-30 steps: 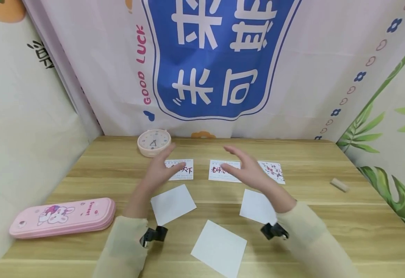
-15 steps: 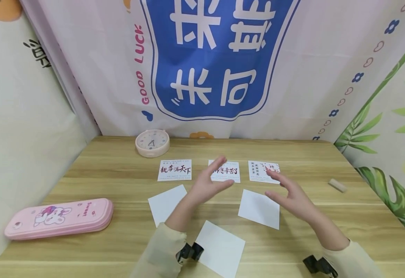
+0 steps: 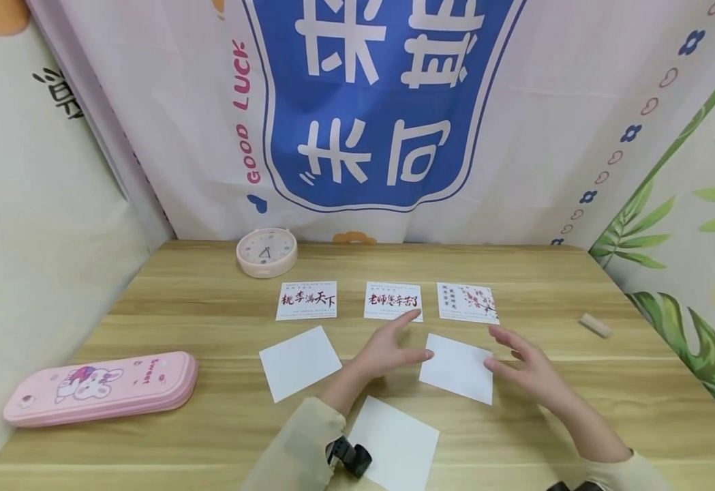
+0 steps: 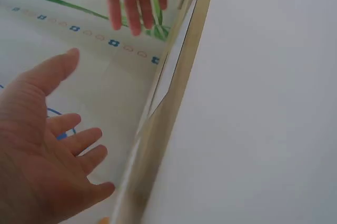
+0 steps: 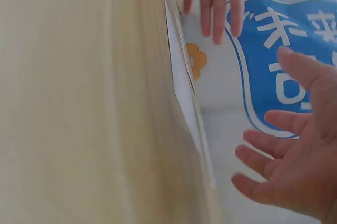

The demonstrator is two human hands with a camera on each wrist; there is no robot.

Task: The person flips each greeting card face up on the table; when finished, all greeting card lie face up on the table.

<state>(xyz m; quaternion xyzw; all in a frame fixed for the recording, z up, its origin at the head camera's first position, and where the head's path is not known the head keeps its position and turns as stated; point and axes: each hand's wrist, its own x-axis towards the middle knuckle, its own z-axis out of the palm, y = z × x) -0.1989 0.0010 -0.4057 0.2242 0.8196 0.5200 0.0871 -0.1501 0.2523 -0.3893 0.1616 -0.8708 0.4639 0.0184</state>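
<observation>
My left hand [image 3: 386, 351] hovers at the left edge of a blank white card [image 3: 460, 372], thumb and fingers spread apart. On that card's other side, my right hand [image 3: 529, 368] has its thumb at the right edge and holds nothing. Both palms face each other; the left wrist view shows the left hand [image 4: 47, 139] with its fingers loosely extended, and the right wrist view shows the right hand [image 5: 300, 150] likewise. Just behind lie a middle card with red lettering [image 3: 388, 299] and a card with a red blossom branch [image 3: 480, 300].
Another red-lettered card [image 3: 308, 300] lies at the back left. Two more blank cards [image 3: 298, 363] [image 3: 397, 443] lie in front, one partly under the left forearm. A pink pencil case [image 3: 99, 389], a round clock [image 3: 267, 252] and a small beige block [image 3: 595, 325] stand around them.
From over the printed back row, both hands have moved right and then down toward the front-right blank card. The left hand crossed past the middle; the cards have stayed in place.
</observation>
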